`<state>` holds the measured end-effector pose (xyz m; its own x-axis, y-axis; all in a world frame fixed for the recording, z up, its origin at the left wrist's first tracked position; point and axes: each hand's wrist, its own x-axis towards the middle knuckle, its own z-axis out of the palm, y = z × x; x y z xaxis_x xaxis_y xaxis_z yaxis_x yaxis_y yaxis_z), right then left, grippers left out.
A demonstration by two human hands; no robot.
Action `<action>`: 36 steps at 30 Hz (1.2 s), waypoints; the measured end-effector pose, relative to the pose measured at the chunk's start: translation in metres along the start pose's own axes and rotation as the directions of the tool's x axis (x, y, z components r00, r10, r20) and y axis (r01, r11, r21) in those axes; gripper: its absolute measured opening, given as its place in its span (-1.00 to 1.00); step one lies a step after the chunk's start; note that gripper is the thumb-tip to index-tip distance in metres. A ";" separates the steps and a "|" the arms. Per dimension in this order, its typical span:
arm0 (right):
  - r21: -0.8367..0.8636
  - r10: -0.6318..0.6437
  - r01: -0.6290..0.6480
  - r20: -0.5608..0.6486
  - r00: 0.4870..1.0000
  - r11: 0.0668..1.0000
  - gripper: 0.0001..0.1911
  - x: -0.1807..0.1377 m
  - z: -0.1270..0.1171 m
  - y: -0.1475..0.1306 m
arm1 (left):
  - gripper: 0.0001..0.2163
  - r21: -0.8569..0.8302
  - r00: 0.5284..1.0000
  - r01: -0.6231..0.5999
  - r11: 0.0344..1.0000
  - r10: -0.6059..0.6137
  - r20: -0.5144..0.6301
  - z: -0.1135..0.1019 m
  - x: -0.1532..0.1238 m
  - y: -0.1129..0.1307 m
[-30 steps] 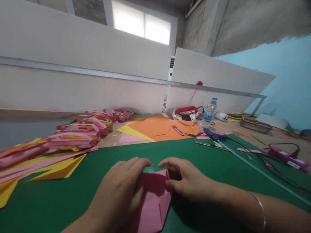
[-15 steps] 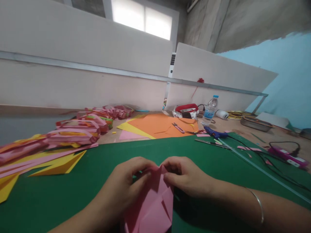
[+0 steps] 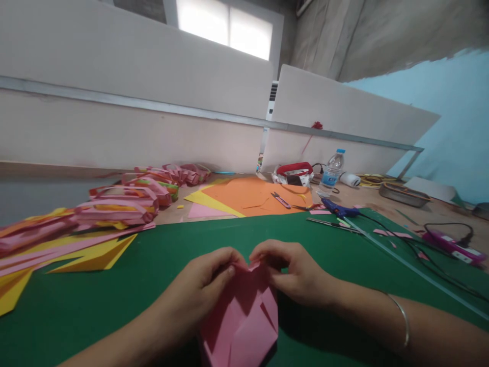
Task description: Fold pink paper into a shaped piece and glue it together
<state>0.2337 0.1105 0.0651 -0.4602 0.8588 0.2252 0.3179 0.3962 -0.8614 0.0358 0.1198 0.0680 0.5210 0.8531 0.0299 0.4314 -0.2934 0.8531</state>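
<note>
Two hands meet in the lower middle of the frame on a folded pink paper [image 3: 242,316], which shows several creases and overlapping flaps. The left hand [image 3: 202,295] pinches the paper's upper edge between thumb and fingertips. The right hand [image 3: 294,272] grips the same edge just beside it, fingers curled over the top, so both hands are closed on the sheet and their fingertips nearly touch. A thin bangle [image 3: 403,318] circles the right wrist. The paper's lower part runs down to the bottom edge of the frame, and I cannot tell whether it rests on the surface or is lifted clear.

Under the hands lies a green mat [image 3: 114,306] that covers the near part of the worktop [image 3: 359,196]. At the left of the frame a yellow cut sheet [image 3: 95,255] lies on the mat, and beyond it sits a row of pink folded pieces [image 3: 122,206]. In the centre, past the mat, orange sheets [image 3: 252,196] are spread out with scissors [image 3: 280,200] lying on them. To the right of these stand a water bottle [image 3: 331,173] and a blue glue gun [image 3: 338,209], with a long ruler [image 3: 401,260] running down across the mat towards the right edge. A pink power strip [image 3: 453,248] lies at the far right.
</note>
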 end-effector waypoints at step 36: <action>0.031 0.169 -0.174 0.119 0.979 0.984 -0.84 -0.001 -0.013 -0.022 | -0.72 0.077 0.995 -0.009 0.997 0.017 -0.100 0.009 -0.011 0.011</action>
<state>0.2378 0.1048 0.0897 -0.4950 0.8687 0.0210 0.3669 0.2308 -0.9012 0.0416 0.1036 0.0730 0.4519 0.8869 0.0958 0.4824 -0.3333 0.8101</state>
